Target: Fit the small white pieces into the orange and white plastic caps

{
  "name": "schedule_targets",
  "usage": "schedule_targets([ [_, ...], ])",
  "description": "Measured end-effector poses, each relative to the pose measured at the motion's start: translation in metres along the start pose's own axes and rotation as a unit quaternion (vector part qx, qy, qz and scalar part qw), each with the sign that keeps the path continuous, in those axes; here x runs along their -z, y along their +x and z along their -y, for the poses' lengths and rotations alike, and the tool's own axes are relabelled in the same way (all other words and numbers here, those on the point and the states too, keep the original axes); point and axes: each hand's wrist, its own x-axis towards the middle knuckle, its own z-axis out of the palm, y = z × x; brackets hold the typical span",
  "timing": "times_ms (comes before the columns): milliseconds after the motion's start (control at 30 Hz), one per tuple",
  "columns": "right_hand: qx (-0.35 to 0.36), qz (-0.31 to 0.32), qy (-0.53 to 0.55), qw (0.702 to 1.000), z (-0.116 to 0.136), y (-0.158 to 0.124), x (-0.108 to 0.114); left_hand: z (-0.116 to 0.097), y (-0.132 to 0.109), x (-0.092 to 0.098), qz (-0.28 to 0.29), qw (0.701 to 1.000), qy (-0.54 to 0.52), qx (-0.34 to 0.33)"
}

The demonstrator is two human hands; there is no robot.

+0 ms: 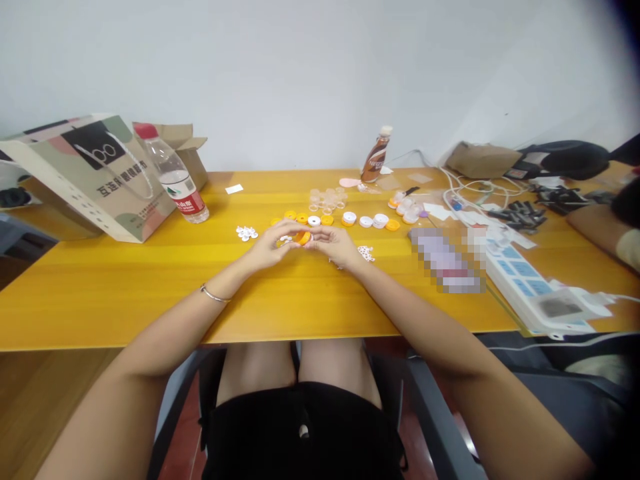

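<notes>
Orange round cap [302,238] sits btwn the fingertips of both hands, just above the tabletop: L hand [270,247] pinches it from one side, R hand [337,245] from the other, so both grips are closed on it. Exact finger placement & any small pc at its right edge too blurry to tell. Cap looks like molded plastic: prob. light, stiff, a bit slick, not very fragile; best hold is thumb + fingertips on opp. sides of the rim, w/o squeezing hard. Surface: smooth, yellow-brown wood table [150,300], slightly glossy, so small pcs may slide. Just beyond the grip, a row of orange & white caps [349,218]; farther out, clear plastic caps [327,199]. Small white pcs [247,233] lie left of the grip, white ring-like pcs [366,253] near R hand's outer side. Well left: water bottle [183,187] & paper shopping bag [113,177]; beyond & right, Nescafé bottle [376,158]. Far right: power strip [520,280], cables, and another person's arm [597,233] at the table edge. Room: plain, pale wall [300,80] behind, reddish floor below.
</notes>
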Motion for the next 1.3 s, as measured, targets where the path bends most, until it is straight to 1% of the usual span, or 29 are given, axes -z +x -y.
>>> schedule_targets([
  [167, 0.001, 0.001, 0.019, 1.000, 0.002, 0.000, -0.001, 0.000, 0.000, 0.001, -0.005, 0.999, -0.042, 0.001],
  [300, -0.010, 0.011, 0.023, 1.000, -0.001, -0.001, 0.000, -0.008, 0.002, 0.004, 0.012, 0.999, 0.021, -0.044],
  [433, -0.007, 0.016, 0.033, 0.999, -0.005, -0.001, 0.000, -0.011, 0.003, 0.007, 0.027, 0.997, 0.038, -0.065],
  [633, -0.002, 0.012, 0.016, 1.000, -0.005, -0.002, -0.001, -0.012, 0.003, 0.012, 0.063, 0.994, 0.067, -0.056],
  [800, 0.028, 0.013, -0.002, 1.000, -0.004, -0.005, -0.003, -0.014, 0.003, 0.014, 0.070, 0.993, 0.077, -0.060],
  [933, 0.042, 0.031, -0.005, 0.999, -0.007, -0.005, -0.002, -0.013, 0.003, 0.015, 0.067, 0.991, 0.095, -0.066],
  [1067, 0.044, 0.056, -0.020, 0.997, -0.011, -0.004, 0.000, -0.013, 0.003, 0.015, 0.066, 0.991, 0.101, -0.050],
  [1167, 0.041, 0.052, -0.025, 0.997, -0.014, -0.004, -0.001, -0.012, 0.003, 0.015, 0.064, 0.991, 0.108, -0.045],
  [1300, 0.043, 0.035, -0.040, 0.998, -0.013, -0.005, -0.002, -0.010, 0.001, 0.012, 0.042, 0.993, 0.110, -0.027],
])
